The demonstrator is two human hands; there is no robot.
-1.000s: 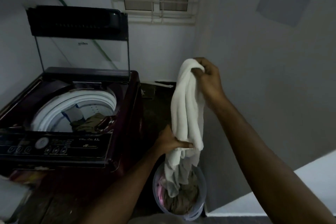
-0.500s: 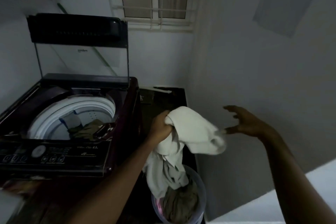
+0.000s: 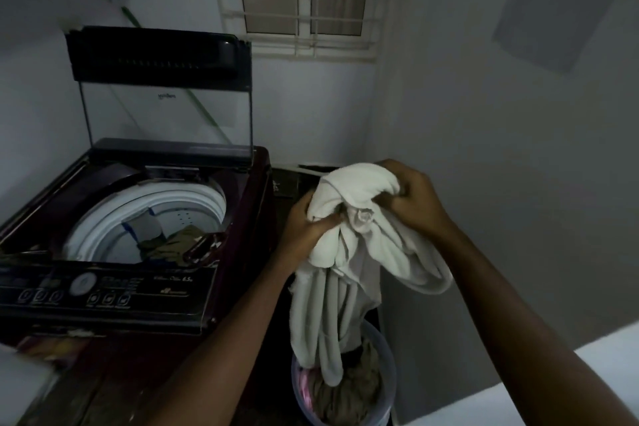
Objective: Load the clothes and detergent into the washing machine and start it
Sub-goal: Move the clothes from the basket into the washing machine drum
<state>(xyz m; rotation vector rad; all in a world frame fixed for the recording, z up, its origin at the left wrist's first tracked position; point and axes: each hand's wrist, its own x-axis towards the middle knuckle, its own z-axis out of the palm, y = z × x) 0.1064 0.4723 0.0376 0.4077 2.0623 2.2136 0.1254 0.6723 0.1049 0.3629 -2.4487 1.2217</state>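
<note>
Translucent round plastic laundry basket [image 3: 389, 387] stands just right of the dark maroon top-loading washing machine [image 3: 252, 218], its base cut off by the frame, with brownish and pink clothes [image 3: 349, 391] dim inside. Above it, also right of the machine, my left hand [image 3: 304, 228] and right hand [image 3: 415, 201] each clutch the bunched top of a long white cloth [image 3: 359, 252]; its tail hangs into the basket. In the machine's white drum [image 3: 114, 218], olive clothes [image 3: 173, 245] lie half hidden by the rim. Its glass lid [image 3: 166, 114] stands raised. The control panel [image 3: 103, 290] is too dark to read.

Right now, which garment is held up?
The white garment, gripped by left hand and right hand; the olive garment lies in the drum, the brown heap in the basket.
</note>
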